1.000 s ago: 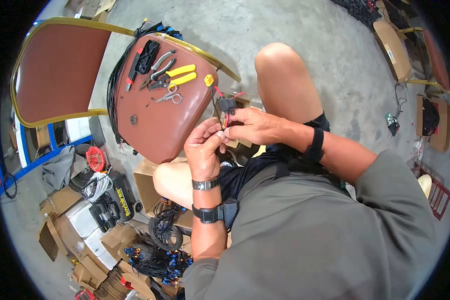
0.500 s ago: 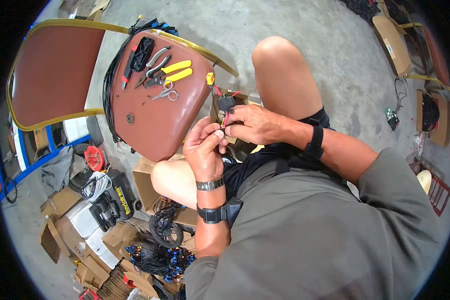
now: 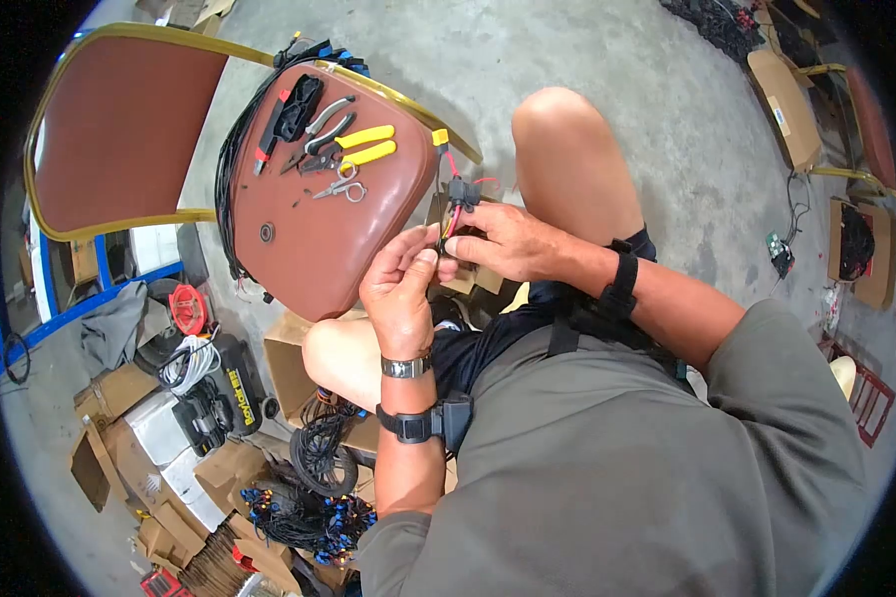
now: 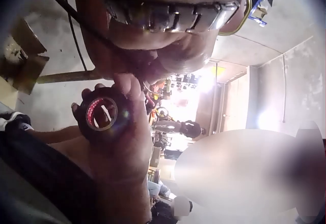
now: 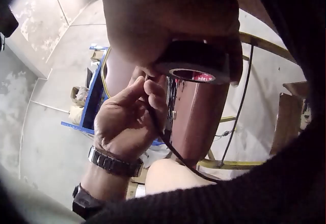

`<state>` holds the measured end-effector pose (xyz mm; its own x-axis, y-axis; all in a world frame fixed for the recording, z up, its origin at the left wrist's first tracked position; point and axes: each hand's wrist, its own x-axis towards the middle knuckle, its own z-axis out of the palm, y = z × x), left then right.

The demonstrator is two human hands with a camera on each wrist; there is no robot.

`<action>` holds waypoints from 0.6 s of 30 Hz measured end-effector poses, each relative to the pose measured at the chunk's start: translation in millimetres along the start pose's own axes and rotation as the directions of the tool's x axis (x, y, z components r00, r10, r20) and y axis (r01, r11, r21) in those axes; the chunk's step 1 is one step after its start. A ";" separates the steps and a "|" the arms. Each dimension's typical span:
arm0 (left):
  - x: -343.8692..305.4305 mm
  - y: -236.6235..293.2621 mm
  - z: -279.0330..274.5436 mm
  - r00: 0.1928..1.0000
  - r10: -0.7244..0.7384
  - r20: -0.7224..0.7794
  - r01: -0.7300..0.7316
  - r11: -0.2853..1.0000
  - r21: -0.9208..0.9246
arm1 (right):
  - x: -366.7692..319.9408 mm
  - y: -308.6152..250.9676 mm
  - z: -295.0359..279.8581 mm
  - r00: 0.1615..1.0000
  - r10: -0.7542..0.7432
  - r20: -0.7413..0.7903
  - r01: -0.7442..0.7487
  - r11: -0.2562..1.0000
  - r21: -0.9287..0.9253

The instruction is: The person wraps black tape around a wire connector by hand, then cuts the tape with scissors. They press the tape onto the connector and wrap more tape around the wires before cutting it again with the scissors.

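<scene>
Thumb and fingertips of the left hand (image 3: pixel 400 298) pinch a thin black cable (image 5: pixel 174 151) at the wire joint. Close beside it, the right hand (image 3: pixel 510 242) has its thumb and index finger at the same joint; its other fingers hold a black tape roll (image 5: pixel 198 56), which also shows in the left wrist view (image 4: pixel 121 109). Beyond the fingertips stands a black block (image 3: pixel 463 192) on red wires, with a yellow connector (image 3: pixel 440 138) at their far end. The fingertips partly hide the joint.
On the brown chair seat (image 3: pixel 309 249) lie yellow-handled pliers (image 3: pixel 368 144), grey-handled pliers, small scissors (image 3: pixel 350 189), a red-and-black cutter and a small ring. Black cables hang around its edge. Cartons, a compressor (image 3: pixel 231 383) and cable bundles stand at the lower left.
The yellow connector and black block have shifted up and to the right, with the red wires more upright. Both hands remain together at the joint, with slight finger movement.
</scene>
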<state>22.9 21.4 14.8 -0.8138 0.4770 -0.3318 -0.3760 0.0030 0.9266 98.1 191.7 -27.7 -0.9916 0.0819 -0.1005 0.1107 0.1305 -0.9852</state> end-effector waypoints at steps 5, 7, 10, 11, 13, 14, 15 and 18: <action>1.0 -3.7 -5.3 0.998 0.058 0.019 -0.060 0.993 0.101 | 0.1 3.2 1.3 0.999 0.002 0.042 -0.005 0.999 0.050; -0.4 -1.1 -4.8 0.999 0.035 -0.002 -0.035 0.986 0.163 | -0.2 1.1 0.0 0.999 -0.019 0.039 0.019 1.000 -0.004; 0.5 -3.9 -9.1 1.000 0.002 -0.006 -0.001 0.973 0.231 | -0.8 0.0 0.7 0.996 -0.087 0.007 0.087 0.994 -0.062; 1.0 -4.8 -11.2 1.000 -0.009 -0.004 0.009 0.968 0.250 | -0.4 -2.0 0.9 0.996 -0.085 0.005 0.085 0.994 -0.062; 1.3 -3.1 -12.3 0.998 -0.061 -0.009 0.061 0.966 0.251 | 1.0 -3.0 1.1 0.996 -0.084 0.007 0.085 0.995 -0.059; 1.4 -2.3 -13.0 0.996 -0.087 -0.011 0.087 0.964 0.252 | 2.2 -1.9 0.7 0.996 -0.085 0.011 0.085 0.995 -0.056; 1.8 -1.9 -14.3 0.994 -0.106 -0.017 0.107 0.970 0.220 | 3.7 -1.4 -0.2 0.996 -0.085 0.016 0.086 0.995 -0.055; 1.7 -1.6 -17.3 0.991 -0.130 -0.019 0.132 0.986 0.107 | 10.0 -3.4 -2.1 0.995 -0.092 0.048 0.098 0.987 -0.129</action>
<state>14.5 6.9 9.7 -0.7659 0.4562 -0.4530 -0.4305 0.1594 0.8884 87.9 194.2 -25.1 -0.9996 0.0223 -0.0158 0.0212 0.2644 -0.9642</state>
